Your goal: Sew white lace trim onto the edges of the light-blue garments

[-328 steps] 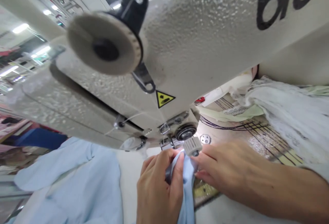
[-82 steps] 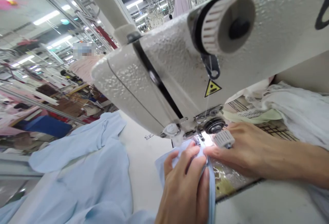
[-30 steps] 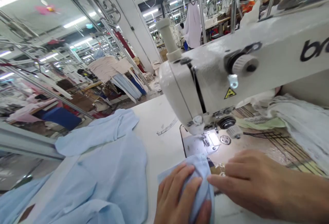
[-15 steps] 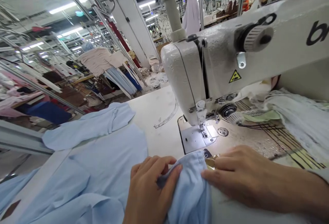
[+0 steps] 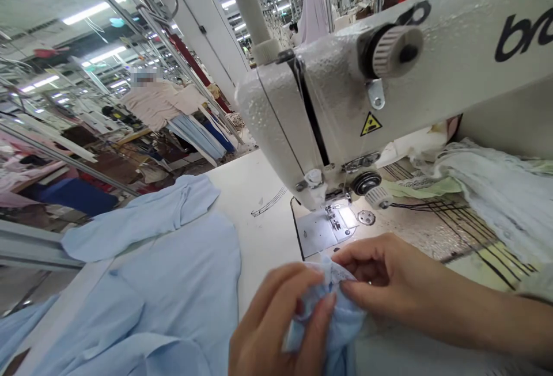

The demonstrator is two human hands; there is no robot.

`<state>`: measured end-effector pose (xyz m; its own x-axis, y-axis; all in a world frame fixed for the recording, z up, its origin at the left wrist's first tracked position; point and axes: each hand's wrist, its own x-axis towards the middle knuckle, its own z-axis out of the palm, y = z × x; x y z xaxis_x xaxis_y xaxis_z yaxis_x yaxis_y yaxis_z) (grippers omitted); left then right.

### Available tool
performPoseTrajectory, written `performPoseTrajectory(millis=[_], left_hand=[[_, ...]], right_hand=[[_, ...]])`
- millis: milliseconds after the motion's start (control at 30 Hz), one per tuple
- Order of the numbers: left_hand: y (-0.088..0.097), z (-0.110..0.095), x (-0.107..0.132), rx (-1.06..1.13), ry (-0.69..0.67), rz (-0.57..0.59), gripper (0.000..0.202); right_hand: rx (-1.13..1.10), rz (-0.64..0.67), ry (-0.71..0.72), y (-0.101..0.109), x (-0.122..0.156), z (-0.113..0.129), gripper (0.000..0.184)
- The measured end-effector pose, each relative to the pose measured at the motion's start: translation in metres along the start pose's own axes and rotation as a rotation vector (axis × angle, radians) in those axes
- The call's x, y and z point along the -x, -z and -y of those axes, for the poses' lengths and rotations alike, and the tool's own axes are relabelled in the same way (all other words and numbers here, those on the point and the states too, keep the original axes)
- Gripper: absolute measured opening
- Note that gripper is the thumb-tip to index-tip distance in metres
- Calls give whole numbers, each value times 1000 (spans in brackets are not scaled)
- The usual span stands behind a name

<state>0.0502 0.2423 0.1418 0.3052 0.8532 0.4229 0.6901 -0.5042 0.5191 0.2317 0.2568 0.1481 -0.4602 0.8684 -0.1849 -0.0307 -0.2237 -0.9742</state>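
A gathered piece of light blue fabric (image 5: 345, 321) is between my hands, just in front of the sewing machine's needle plate (image 5: 313, 235). My left hand (image 5: 280, 318) pinches its upper left edge between thumb and fingers. At the upper right edge, my right hand (image 5: 389, 281) grips the same fabric between thumb and forefinger. A whitish, seam-like patch shows between the two grips. The presser foot (image 5: 332, 217) stands under a bright light beyond my fingertips, apart from the fabric.
The sewing machine head (image 5: 298, 117) rises over the table's right side. Light blue cut pieces (image 5: 181, 284) lie spread on the left. White lace fabric (image 5: 488, 192) is heaped under the machine arm. A person in a pale top (image 5: 151, 105) is at the far left.
My right hand has come left onto the fabric; earlier it was beside it, near a shiny gold object that is now out of sight. My left hand has shifted right, and the fabric's edge is turned.
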Motion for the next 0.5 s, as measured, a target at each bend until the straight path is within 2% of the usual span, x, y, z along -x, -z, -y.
performPoseTrajectory(millis=[67,100,167,233,367,500], left_hand=[[4,1,-6,18,187,41,30],[6,2,-9,52,248,90,29],[9,2,-14,142,313,192,18],[11,3,-16,235,375,243,20],[13,7,-17,466,576,248,27],[15,7,-19,617,676,264,32]], right_hand=[[104,-8,34,2,2,1,14],[153,-15,38,3,3,1,13],[215,-16,40,3,5,3,12],[231,-13,22,4,5,5,12],[170,34,-20,4,4,6,11],[116,88,-35,7,4,6,12]])
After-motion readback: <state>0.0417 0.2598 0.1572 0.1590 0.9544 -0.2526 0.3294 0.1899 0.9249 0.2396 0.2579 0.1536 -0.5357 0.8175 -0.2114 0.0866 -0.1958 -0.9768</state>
